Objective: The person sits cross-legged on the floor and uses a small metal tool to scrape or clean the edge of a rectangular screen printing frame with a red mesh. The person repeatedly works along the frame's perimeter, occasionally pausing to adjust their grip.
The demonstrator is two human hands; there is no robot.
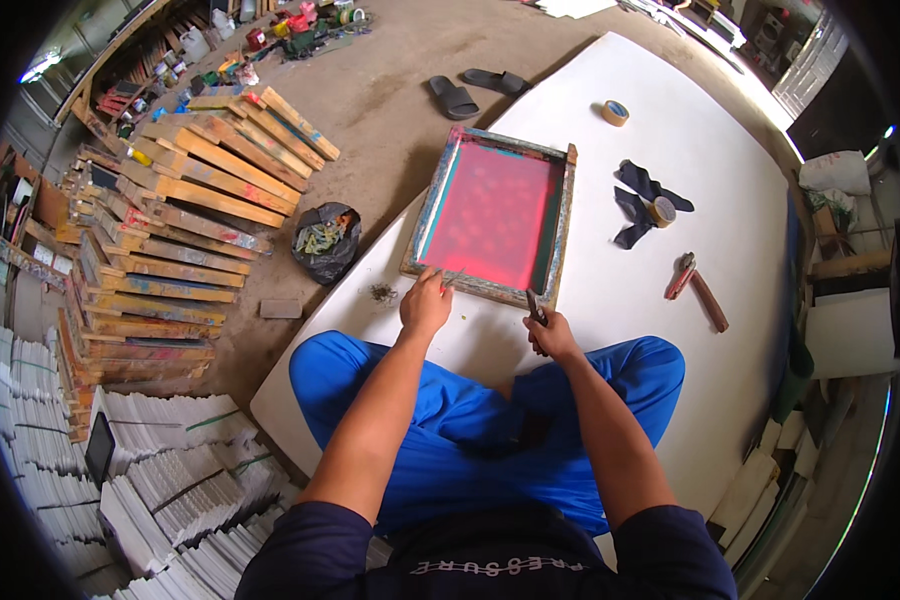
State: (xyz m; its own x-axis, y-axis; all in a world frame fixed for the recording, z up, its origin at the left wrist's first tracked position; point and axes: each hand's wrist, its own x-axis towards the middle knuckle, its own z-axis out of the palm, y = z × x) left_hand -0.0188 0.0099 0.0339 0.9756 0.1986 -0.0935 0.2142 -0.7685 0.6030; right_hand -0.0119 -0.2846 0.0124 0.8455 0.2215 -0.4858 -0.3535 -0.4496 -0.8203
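A screen printing frame (567, 215) with weathered, paint-stained wooden sides and red-pink mesh (495, 215) lies flat on the white board in front of me. At its near left corner is my left hand (426, 303), its fingers curled against the near rail; whatever they pinch is too small to make out. My right hand (552, 334) grips a dark, slim hand tool (536, 307), held upright by the near right part of the rail. The tool's working end does not show clearly. A small heap of dark scraps (382, 293) lies left of my left hand.
On the white board (735, 170) lie tape rolls (615, 113), black cloth pieces (654, 187), a red-handled tool (681, 277) and a brown wooden strip (710, 303). Leftward are a black bag of waste (327, 243), stacked wooden frames (190, 255) and white stacks (170, 490). Slippers (454, 98) lie beyond.
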